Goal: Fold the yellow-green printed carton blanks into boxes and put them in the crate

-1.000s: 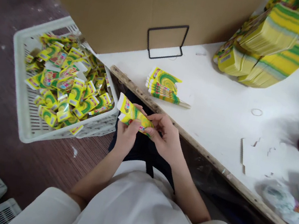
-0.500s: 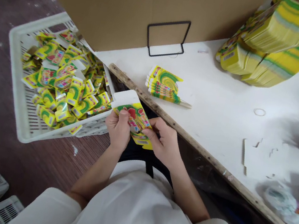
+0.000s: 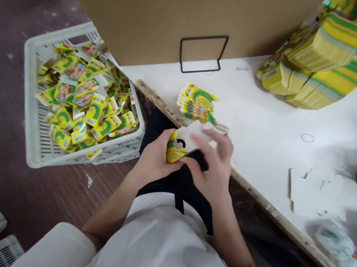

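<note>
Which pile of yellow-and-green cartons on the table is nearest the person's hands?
The small fanned stack by the table's wooden edge, just beyond the right hand; the thick bundles sit farther off, at the picture's upper right.

the carton (image 3: 175, 155) is printed card. the basket (image 3: 28, 102) is matt plastic, the shirt (image 3: 158, 249) cloth, the table edge (image 3: 257, 196) rough wood.
</note>
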### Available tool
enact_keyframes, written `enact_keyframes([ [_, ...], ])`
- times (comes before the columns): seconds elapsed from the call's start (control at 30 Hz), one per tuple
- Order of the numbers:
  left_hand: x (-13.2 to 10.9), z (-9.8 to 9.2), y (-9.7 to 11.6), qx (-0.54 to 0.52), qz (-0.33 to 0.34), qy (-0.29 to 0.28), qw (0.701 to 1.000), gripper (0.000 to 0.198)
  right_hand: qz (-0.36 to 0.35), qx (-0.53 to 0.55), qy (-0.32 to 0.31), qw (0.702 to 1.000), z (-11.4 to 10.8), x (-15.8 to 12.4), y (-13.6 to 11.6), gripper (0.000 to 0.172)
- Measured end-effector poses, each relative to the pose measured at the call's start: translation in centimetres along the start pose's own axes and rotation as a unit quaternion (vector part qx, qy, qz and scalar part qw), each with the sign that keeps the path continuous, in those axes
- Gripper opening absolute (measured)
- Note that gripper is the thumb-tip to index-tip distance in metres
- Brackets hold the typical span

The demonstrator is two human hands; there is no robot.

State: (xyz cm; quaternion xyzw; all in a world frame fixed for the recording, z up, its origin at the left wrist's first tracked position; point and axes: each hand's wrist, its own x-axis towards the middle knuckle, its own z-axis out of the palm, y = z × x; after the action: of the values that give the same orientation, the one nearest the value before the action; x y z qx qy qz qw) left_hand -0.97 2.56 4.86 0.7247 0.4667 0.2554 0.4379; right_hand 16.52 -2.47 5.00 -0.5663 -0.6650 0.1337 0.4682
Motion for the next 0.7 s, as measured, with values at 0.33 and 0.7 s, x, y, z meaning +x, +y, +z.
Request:
enact_keyframes([
  [0.33, -0.1, 2.5, -1.1, -0.002, 0.117, 0.045, 0.992, 0.065, 0.274, 0.407, -0.11, 0.864, 2.2, -0.2, 0.9, 0.048],
  [0.7, 0.7, 3.5, -3.0, 0.024, 0.104, 0.097, 0.99, 0.077, 0.113, 0.16, -0.061, 0.979, 2.1, -0.8, 1.7, 0.053],
])
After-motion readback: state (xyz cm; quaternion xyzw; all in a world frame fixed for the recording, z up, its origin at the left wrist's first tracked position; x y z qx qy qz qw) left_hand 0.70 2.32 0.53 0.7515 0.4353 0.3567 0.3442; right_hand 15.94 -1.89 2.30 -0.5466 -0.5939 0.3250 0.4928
